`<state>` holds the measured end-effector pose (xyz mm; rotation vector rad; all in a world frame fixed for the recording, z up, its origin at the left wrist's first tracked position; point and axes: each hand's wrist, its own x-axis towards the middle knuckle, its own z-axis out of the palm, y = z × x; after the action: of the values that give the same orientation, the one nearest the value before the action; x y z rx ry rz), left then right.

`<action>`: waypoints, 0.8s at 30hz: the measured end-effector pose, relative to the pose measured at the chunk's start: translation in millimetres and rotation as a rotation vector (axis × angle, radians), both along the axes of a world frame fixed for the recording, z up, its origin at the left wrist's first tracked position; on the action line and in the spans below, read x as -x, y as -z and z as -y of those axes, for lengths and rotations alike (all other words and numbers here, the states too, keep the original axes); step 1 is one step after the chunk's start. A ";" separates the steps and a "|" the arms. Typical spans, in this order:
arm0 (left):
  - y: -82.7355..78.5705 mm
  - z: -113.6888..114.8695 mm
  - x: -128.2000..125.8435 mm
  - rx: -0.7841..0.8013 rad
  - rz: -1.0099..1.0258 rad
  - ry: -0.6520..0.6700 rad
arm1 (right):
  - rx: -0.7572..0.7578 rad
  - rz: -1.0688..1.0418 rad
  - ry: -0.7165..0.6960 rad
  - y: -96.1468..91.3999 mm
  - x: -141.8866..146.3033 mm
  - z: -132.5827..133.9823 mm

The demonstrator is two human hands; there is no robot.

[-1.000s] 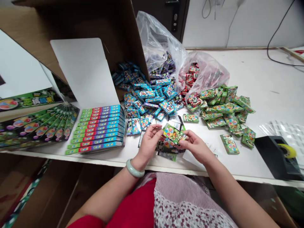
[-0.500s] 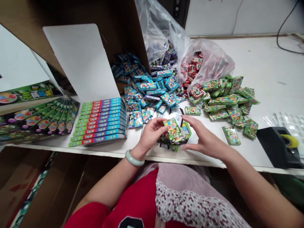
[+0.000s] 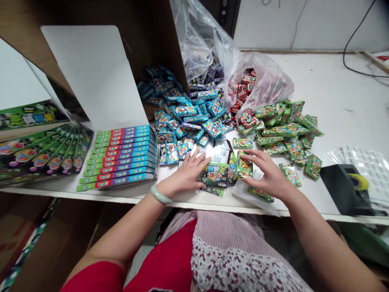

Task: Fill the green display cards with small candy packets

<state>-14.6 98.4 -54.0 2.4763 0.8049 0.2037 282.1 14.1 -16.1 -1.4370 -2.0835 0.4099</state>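
Note:
My left hand point(image 3: 185, 173) lies palm-down on the white table point(image 3: 340, 101), fingers spread, and a jade bangle point(image 3: 160, 194) circles its wrist. Its fingertips are close to a flat green printed card point(image 3: 214, 175) lying at the middle of the front edge. My right hand point(image 3: 267, 171) arches over a small green packet point(image 3: 244, 165), with fingers above it and thumb below. Dark glossy sheets point(image 3: 217, 154) lie between my hands. A loose green packet point(image 3: 260, 194) sits under my right palm.
Heaps of blue packets point(image 3: 185, 117) and green packets point(image 3: 285, 129) cover the table's back. Red packets point(image 3: 245, 91) spill from a clear plastic bag point(image 3: 261, 77). Stacked boxes point(image 3: 121, 158), fanned display cards point(image 3: 45, 152), a black tape dispenser point(image 3: 345, 188) and a cardboard box wall point(image 3: 152, 44) stand around.
My hands have parted from the green packet they held together. The left now lies flat on the table, and the right has moved rightward over another packet. The view has shifted slightly.

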 end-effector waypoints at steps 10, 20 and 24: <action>-8.0 8.0 -5.1 -0.180 -0.107 0.030 | 0.022 -0.007 0.104 9.4 -4.6 1.0; -36.9 3.7 9.7 -0.249 0.079 0.034 | -0.050 0.245 -0.116 -18.1 20.1 -3.1; -32.0 4.7 8.9 -0.229 0.120 0.072 | 0.039 0.246 -0.233 -25.6 21.1 -3.2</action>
<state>-23.5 93.7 -22.0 2.6706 0.6725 0.4359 261.1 17.3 9.4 -1.3264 -2.4663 0.3812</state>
